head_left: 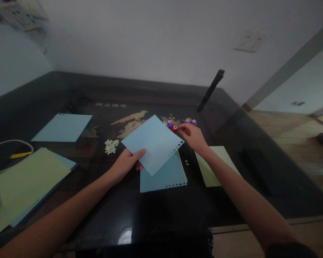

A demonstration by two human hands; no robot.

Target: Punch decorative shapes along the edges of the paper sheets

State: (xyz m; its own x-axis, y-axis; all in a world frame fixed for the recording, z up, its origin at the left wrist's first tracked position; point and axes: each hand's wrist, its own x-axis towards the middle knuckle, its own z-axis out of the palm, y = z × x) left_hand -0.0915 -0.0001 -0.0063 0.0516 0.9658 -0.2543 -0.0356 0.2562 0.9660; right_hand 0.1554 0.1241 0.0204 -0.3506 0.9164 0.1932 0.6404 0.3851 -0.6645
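My left hand [129, 160] grips a blue sheet of paper [153, 143] near its lower left side, thumb on top. The sheet is raised and turned cornerwise, with a row of small cut-out shapes along its lower right edge. Beyond its right corner, the closed fingertips of my right hand [191, 135] are at a small red craft punch [173, 129] with a white round mark. Purple punches [169, 123] stand beside the red one, partly hidden by the sheet. Under the raised sheet lies another blue sheet [163, 179] with punched holes along its near edge.
More purple punches [191, 122] stand behind my right hand. A pile of small paper cut-outs [111, 146] lies left. A blue sheet [63, 128], a stack of yellow-green paper [29, 179], a pale green sheet [216, 165] and an upright black bar [211, 89] are on the dark table [104, 215].
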